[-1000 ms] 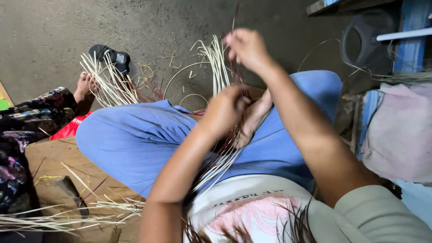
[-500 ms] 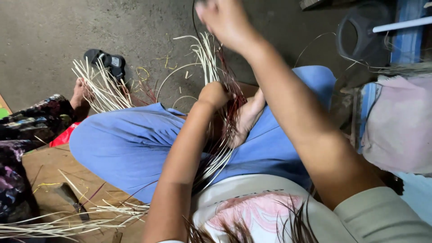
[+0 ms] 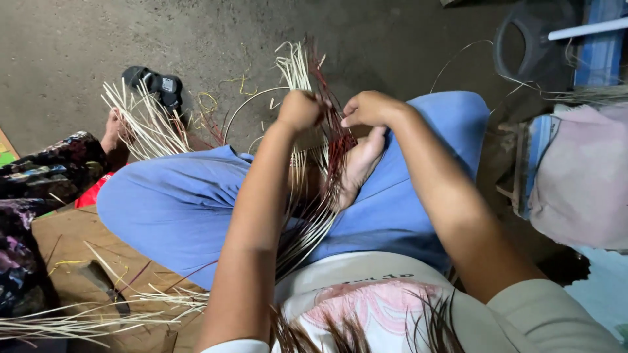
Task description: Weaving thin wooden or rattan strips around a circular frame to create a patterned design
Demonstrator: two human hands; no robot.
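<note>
- The left hand (image 3: 299, 110) was a closed fist gripping the pale reed strips (image 3: 302, 189) at centre frame.
- The right hand (image 3: 369, 108), just beside it, had its fingers pinched together on the dark red strands (image 3: 335, 140) among those strips.
- The strips ran from the lap, over the blue trousers (image 3: 176, 202), up past both hands to the upper centre.
- Another person's bare foot (image 3: 115, 136) lay at left beside a loose fan of strips (image 3: 144, 124).
- A black sandal (image 3: 157, 84) sat on the concrete in the upper left.
</note>
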